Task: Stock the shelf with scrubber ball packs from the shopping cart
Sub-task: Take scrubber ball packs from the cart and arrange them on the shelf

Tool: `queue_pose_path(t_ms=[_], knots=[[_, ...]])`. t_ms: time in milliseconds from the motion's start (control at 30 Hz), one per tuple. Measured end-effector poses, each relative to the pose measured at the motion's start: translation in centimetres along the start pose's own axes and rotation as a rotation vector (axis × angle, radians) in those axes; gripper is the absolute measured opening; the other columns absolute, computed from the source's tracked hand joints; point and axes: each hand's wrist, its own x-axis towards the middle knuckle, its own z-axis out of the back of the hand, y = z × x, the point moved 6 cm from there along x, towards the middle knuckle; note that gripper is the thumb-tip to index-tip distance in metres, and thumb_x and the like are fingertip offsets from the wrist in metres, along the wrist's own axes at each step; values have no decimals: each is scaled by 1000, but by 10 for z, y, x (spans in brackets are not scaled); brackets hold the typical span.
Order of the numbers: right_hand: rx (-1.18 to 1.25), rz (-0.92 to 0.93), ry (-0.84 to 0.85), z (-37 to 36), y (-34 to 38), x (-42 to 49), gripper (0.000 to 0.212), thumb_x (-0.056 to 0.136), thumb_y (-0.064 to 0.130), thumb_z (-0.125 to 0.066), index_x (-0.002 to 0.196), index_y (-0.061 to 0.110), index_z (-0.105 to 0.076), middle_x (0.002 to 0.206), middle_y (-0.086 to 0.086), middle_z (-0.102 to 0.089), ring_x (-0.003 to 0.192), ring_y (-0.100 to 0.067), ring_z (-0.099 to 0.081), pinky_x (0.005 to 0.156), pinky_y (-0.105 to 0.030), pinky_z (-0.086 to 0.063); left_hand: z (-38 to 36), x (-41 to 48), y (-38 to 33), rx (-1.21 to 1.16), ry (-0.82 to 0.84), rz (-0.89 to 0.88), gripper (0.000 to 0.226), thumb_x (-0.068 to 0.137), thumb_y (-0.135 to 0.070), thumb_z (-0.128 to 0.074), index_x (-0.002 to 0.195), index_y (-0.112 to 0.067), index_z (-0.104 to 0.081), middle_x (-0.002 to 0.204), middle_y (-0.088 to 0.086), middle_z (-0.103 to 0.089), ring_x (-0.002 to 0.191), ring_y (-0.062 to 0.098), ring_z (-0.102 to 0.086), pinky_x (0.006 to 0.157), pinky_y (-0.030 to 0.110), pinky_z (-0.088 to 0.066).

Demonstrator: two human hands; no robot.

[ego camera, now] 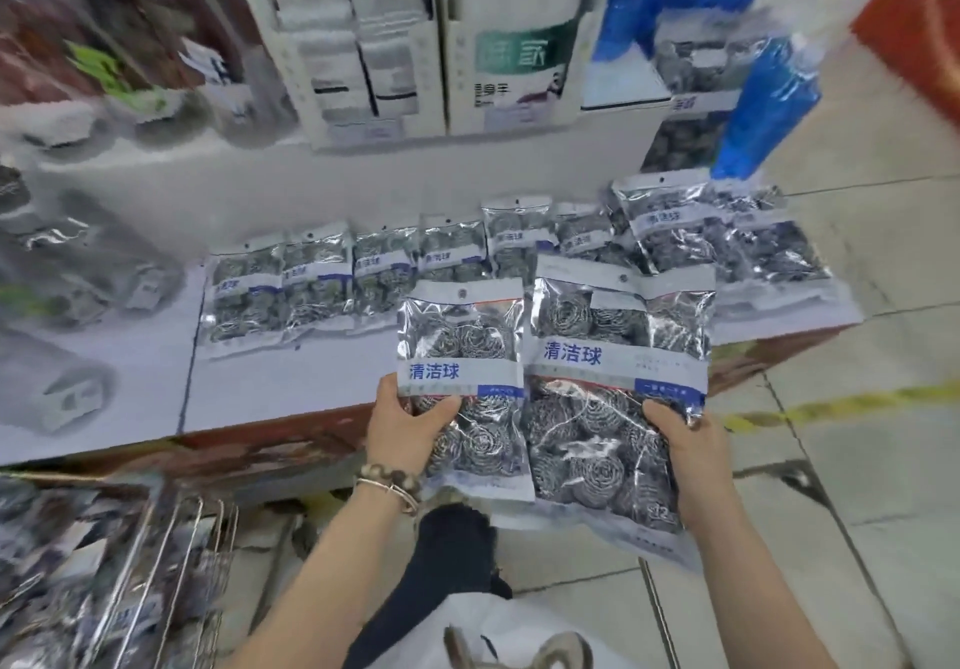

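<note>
my left hand [410, 432] pinches the small pack [460, 351] and my right hand [688, 455] grips the big pack [613, 356] low down, both over the shelf [291, 382] edge, and i fear the slick film may slip or knock the row [363, 278] behind askew.

6 o'clock, small clear-plastic scrubber ball pack [462, 335]: silver-grey spiral coils, white band, blue characters. 5 o'clock, large clear-plastic scrubber ball pack [618, 408]: same colours, dark blue corner tag. Flat white shelf [260, 387], red-brown front edge. 1 o'clock, glossy blue plastic bags [769, 107]. 4 o'clock, pale grey floor tiles [857, 486], yellow stripe [831, 405]. 7 o'clock, brown-and-cream bead bracelet [389, 478].
</note>
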Motion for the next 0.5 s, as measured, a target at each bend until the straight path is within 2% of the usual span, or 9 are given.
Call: queue_pose_path(t_ms=[100, 233, 300, 367, 500], knots=[[31, -12, -62, 21, 2, 18, 21, 82, 16, -71, 94, 29, -62, 104, -5, -68, 99, -26, -62, 93, -43, -48, -36, 18, -20, 13, 71, -20, 38, 75, -20, -73, 101, -21, -45, 88, -15, -52, 75, 0, -48, 57, 16, -35], [66, -10, -119, 38, 15, 49, 22, 82, 11, -69, 98, 24, -62, 103, -9, -68, 96, -27, -63, 86, -39, -49, -75, 48, -42, -26, 103, -40, 42, 74, -18, -74, 105, -22, -47, 93, -13, -56, 82, 1, -52, 64, 17, -42], [58, -19, -153, 45, 20, 71, 19, 81, 14, -71, 96, 23, -64, 101, -9, -69, 97, -30, -64, 87, -44, -51, -92, 65, -53, -45, 116, -39, 43, 74, -17, -74, 107, -22, -48, 95, -13, -58, 84, 2, -55, 66, 18, -44], [36, -34, -176, 51, 28, 92, 18, 80, 17, -72, 95, 25, -64, 100, -9, -70, 96, -32, -65, 89, -52, -51, -110, 83, -64, -6, 123, -44, 42, 74, -19, -75, 106, -21, -47, 91, -14, -55, 80, 3, -53, 63, 18, -43], [-6, -21, -187, 57, 51, 131, 25, 81, 19, -71, 104, 24, -62, 100, -7, -70, 94, -31, -66, 86, -51, -53, -142, 119, -86, 54, 135, -43, 44, 74, -24, -74, 106, -21, -44, 86, -14, -48, 73, -2, -44, 57, 18, -37]])
